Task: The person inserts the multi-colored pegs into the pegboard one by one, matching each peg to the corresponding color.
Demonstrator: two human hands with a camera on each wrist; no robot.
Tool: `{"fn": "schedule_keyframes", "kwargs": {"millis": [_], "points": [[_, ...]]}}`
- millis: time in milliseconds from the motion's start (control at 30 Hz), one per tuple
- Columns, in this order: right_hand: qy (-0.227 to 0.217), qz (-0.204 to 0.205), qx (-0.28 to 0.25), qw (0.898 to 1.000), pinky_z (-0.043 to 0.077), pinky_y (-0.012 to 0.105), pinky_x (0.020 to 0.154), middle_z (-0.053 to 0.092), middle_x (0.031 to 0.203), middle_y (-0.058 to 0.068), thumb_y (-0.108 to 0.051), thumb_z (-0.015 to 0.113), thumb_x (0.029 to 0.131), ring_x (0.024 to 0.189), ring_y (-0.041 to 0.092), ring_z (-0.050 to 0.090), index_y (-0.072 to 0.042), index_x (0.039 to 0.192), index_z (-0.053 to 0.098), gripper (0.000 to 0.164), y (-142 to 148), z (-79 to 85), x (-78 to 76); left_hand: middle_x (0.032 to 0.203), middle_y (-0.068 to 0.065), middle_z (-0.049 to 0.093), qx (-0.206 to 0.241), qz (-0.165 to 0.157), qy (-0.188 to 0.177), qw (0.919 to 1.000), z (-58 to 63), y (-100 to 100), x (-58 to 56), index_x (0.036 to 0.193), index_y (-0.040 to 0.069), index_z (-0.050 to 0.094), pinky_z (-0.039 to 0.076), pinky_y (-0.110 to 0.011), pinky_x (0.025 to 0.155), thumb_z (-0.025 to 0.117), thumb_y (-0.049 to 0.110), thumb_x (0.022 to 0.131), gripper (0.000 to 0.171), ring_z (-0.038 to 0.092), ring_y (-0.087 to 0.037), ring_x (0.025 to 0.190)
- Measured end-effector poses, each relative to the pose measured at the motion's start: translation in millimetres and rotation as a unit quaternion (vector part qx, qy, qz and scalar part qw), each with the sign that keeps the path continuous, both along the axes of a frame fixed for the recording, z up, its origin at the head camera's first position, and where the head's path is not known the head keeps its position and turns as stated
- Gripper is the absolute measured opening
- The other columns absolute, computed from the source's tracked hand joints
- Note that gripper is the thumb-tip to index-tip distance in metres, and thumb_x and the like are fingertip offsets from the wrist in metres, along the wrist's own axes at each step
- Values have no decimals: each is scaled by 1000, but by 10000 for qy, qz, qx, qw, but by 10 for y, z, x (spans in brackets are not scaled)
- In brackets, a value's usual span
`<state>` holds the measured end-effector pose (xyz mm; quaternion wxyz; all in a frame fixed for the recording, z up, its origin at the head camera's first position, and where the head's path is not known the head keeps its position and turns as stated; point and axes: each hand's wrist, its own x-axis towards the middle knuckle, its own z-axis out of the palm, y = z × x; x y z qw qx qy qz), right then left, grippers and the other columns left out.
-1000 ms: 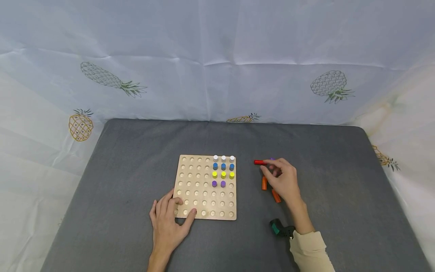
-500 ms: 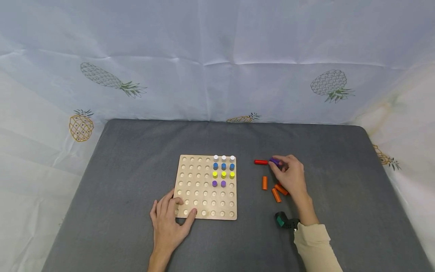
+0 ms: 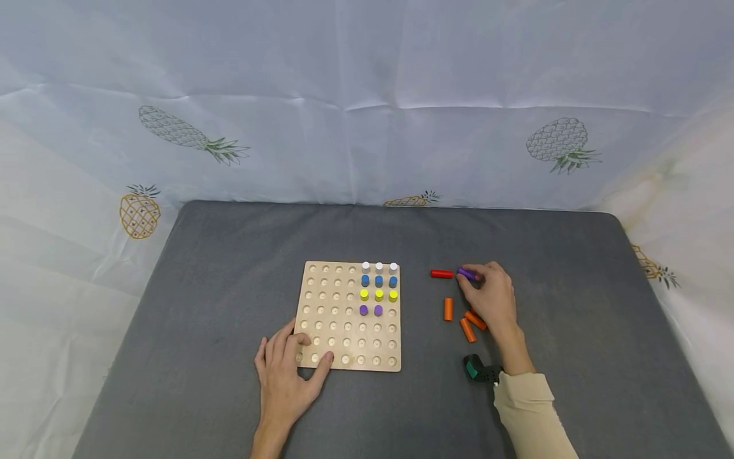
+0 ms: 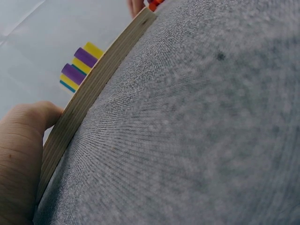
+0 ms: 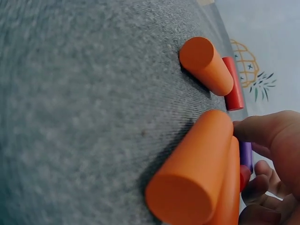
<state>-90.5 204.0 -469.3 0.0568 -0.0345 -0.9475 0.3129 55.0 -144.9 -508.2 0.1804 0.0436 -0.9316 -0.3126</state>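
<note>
My left hand [image 3: 287, 376] rests at the near left corner of a wooden peg board [image 3: 327, 303], thumb at its front edge and fingers spread along its left side. In the left wrist view the thumb [image 4: 40, 115] touches the board's edge. To the right of the board, my right hand [image 3: 492, 296] pinches a purple peg [image 3: 466, 274] between thumb and index finger, low over the table. That purple peg [image 5: 246, 154] is partly hidden behind the thumb in the right wrist view. White, blue, yellow and two purple pegs [image 3: 378, 310] stand in rows on the board's right side.
A red peg [image 3: 441, 273] lies just left of my right fingertips. Three orange pegs [image 3: 448, 309] lie nearer, beside the hand. Part of another red piece [image 5: 244, 177] shows below the purple peg. A black and green device [image 3: 480, 370] sits at my right wrist.
My right hand has moved right, from over the red peg's end to the purple peg, which it now pinches. A third orange peg has come into view. The left hand stays put.
</note>
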Motion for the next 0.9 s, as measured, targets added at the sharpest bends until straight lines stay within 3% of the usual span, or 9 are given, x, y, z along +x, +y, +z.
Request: {"fn": "schedule_keyframes", "kwargs": {"millis": [500,900], "points": [[-341,-111,141,9993,36,28,59,56,94,15,-24,73,93,75,26,51,-5,118,76,32,12,-1,23,140,-22,59,11,8,-46,10000,-1,6,3,94,13,59,21,-74,110,86,32,75,38,50,-39,130],[93,-223,-64,9997,34,27,54,56,93,14,-22,76,92,71,23,47,-6,113,76,27,-34,86,81,141,-21,59,36,0,-102,9999,7,2,1,94,14,59,21,-74,111,86,34,75,38,50,-38,130]]}}
